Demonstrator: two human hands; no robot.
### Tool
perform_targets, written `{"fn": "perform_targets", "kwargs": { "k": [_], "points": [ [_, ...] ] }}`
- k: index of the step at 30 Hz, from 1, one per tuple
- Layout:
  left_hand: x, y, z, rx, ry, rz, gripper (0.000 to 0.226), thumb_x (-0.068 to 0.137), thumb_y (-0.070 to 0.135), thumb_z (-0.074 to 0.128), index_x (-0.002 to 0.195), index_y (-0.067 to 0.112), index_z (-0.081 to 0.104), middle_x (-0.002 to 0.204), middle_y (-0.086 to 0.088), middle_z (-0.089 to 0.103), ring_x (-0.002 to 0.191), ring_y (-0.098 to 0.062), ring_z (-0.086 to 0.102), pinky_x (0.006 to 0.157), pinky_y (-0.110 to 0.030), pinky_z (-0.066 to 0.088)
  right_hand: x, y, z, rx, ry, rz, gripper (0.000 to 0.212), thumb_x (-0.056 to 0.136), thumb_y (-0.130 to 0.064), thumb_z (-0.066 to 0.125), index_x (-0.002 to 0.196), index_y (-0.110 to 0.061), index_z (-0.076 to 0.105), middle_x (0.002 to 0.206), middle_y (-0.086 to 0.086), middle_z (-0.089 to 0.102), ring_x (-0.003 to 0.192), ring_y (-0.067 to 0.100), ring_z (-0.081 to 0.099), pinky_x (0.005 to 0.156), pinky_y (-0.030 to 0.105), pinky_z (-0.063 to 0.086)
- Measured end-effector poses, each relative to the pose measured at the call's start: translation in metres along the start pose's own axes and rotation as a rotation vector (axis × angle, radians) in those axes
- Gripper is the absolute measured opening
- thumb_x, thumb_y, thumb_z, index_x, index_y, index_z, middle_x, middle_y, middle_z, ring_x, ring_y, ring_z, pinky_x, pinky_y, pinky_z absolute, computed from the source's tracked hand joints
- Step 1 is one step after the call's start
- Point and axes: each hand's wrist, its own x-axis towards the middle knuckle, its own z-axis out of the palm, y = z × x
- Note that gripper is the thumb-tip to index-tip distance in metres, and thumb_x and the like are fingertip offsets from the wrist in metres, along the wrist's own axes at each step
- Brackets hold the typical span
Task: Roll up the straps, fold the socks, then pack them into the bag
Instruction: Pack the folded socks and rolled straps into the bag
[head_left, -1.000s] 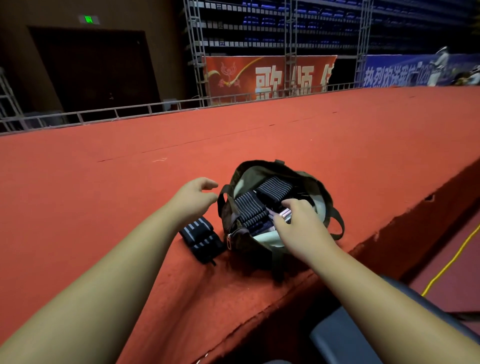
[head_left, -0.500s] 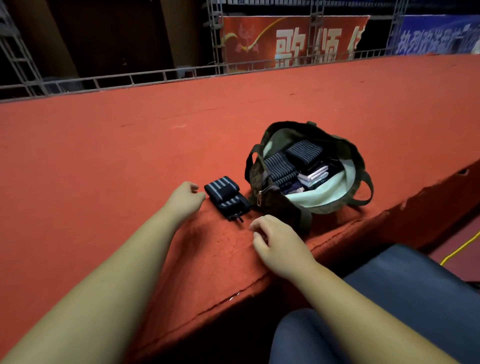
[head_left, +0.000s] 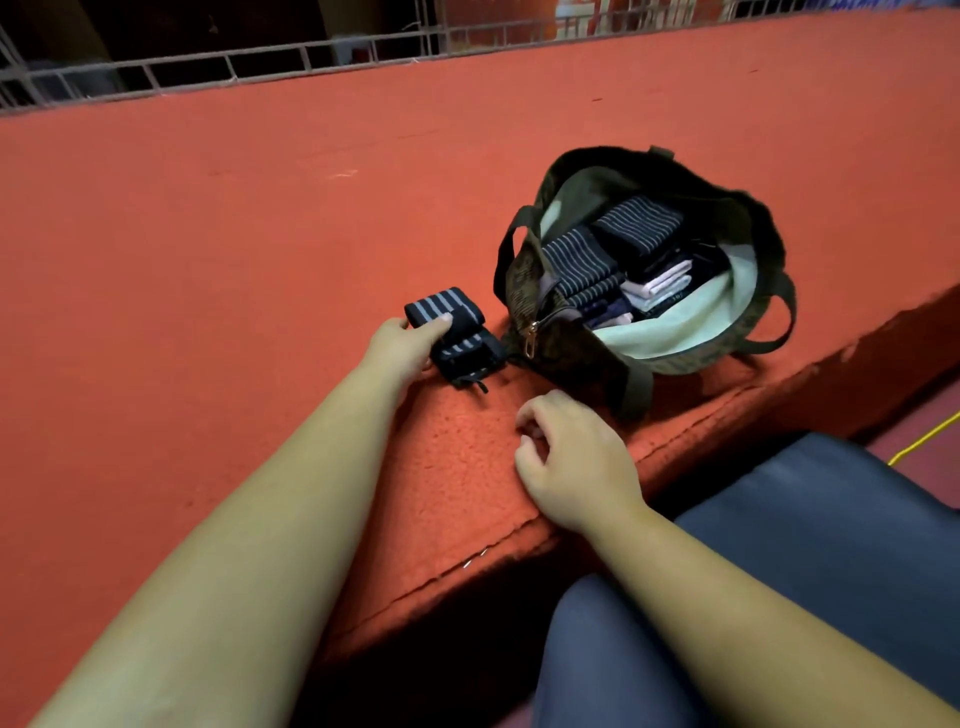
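Note:
An olive bag (head_left: 758, 332) with a pale lining lies open on the red carpeted platform (head_left: 234, 234). Inside it sit dark striped rolled straps (head_left: 636, 226) and folded pale and dark socks (head_left: 657, 288). Just left of the bag lie two rolled dark straps with grey stripes (head_left: 457, 332), one against the other. My left hand (head_left: 402, 345) grips the farther roll, thumb and fingers on either side of it. My right hand (head_left: 574, 457) rests near the platform's front edge with fingers loosely curled, holding nothing.
The platform's front edge (head_left: 519, 540) drops off just before my knees in dark blue trousers (head_left: 831, 545). A metal railing (head_left: 260, 57) runs along the platform's far side. A yellow cable (head_left: 924, 434) lies on the floor at right.
My right hand left the bag and came back to the front edge. My left hand moved right and took hold of the rolled strap. The camera tilted down.

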Motion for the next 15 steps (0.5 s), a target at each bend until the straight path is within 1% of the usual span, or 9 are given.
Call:
{"fn": "perform_targets", "kwargs": {
  "k": [1,3,5,7,9,10,12,13,15],
  "points": [
    [0.002,-0.001,0.0,-0.018,-0.003,-0.016,0.054,0.09,0.037,0.083,0.132,0.008,0.064,0.117,-0.011,0.075,0.076,-0.015,0.067,0.061,-0.026,0.052,0.0,0.0,0.001,-0.006,0.0,0.0,0.016,0.086,-0.035,0.061,0.101,-0.032,0.058,0.1,-0.012,0.056,0.095,0.014,0.06,0.085,0.041,0.053],
    [0.003,0.001,-0.002,-0.018,-0.012,-0.042,0.041,0.087,0.027,0.086,0.119,0.007,0.071,0.101,-0.006,0.074,0.067,-0.014,0.058,0.061,-0.027,0.046,0.0,0.001,0.003,-0.016,0.005,-0.004,0.016,0.086,-0.036,0.061,0.102,-0.032,0.058,0.1,-0.012,0.056,0.095,0.015,0.06,0.084,0.041,0.053],
    [0.003,0.004,-0.001,0.001,-0.012,-0.082,0.03,0.086,0.022,0.085,0.111,0.01,0.074,0.089,-0.001,0.067,0.066,-0.014,0.051,0.059,-0.028,0.039,0.0,0.001,0.004,-0.027,0.014,-0.012,0.017,0.087,-0.037,0.061,0.102,-0.032,0.058,0.1,-0.012,0.055,0.095,0.015,0.059,0.083,0.041,0.052],
    [-0.002,0.008,0.0,-0.022,-0.04,-0.101,0.024,0.088,0.016,0.083,0.109,0.013,0.072,0.086,0.004,0.064,0.071,-0.011,0.051,0.06,-0.028,0.037,0.0,0.001,0.004,-0.036,0.016,-0.012,0.016,0.087,-0.038,0.061,0.102,-0.031,0.058,0.099,-0.012,0.055,0.095,0.014,0.059,0.082,0.04,0.052],
    [-0.011,0.012,0.002,-0.036,-0.091,-0.102,0.021,0.088,0.011,0.081,0.105,0.017,0.068,0.093,0.005,0.067,0.079,-0.009,0.057,0.064,-0.029,0.039,-0.001,0.0,0.004,-0.042,0.014,-0.01,0.016,0.087,-0.038,0.061,0.102,-0.031,0.058,0.099,-0.013,0.055,0.094,0.013,0.059,0.082,0.039,0.052],
    [-0.016,0.013,0.003,-0.038,-0.109,-0.089,0.026,0.087,0.01,0.08,0.107,0.017,0.066,0.098,0.004,0.071,0.084,-0.009,0.061,0.066,-0.029,0.04,-0.001,-0.001,0.004,-0.043,0.011,-0.009,0.017,0.087,-0.039,0.061,0.102,-0.031,0.058,0.099,-0.013,0.055,0.094,0.013,0.058,0.082,0.039,0.052],
    [-0.026,0.011,0.003,-0.053,-0.114,-0.036,0.045,0.082,0.008,0.082,0.122,0.015,0.064,0.111,-0.002,0.076,0.094,-0.013,0.07,0.066,-0.028,0.042,-0.001,-0.001,0.004,-0.043,0.009,-0.01,0.017,0.087,-0.04,0.061,0.102,-0.032,0.058,0.099,-0.013,0.054,0.094,0.013,0.058,0.083,0.039,0.052],
    [-0.032,0.008,0.003,-0.066,-0.103,-0.01,0.055,0.077,0.008,0.084,0.126,0.015,0.063,0.114,-0.005,0.077,0.096,-0.018,0.073,0.065,-0.028,0.044,-0.001,-0.002,0.003,-0.043,0.006,-0.01,0.018,0.087,-0.042,0.061,0.102,-0.032,0.058,0.099,-0.013,0.054,0.095,0.013,0.058,0.084,0.039,0.052],
    [-0.045,0.003,-0.001,-0.116,-0.091,0.033,0.069,0.063,0.01,0.088,0.126,0.014,0.062,0.112,-0.011,0.078,0.097,-0.028,0.077,0.066,-0.031,0.053,-0.002,-0.004,0.001,-0.037,-0.004,-0.005,0.019,0.088,-0.046,0.061,0.102,-0.034,0.057,0.098,-0.014,0.054,0.095,0.012,0.058,0.086,0.038,0.052]
  ]
}}
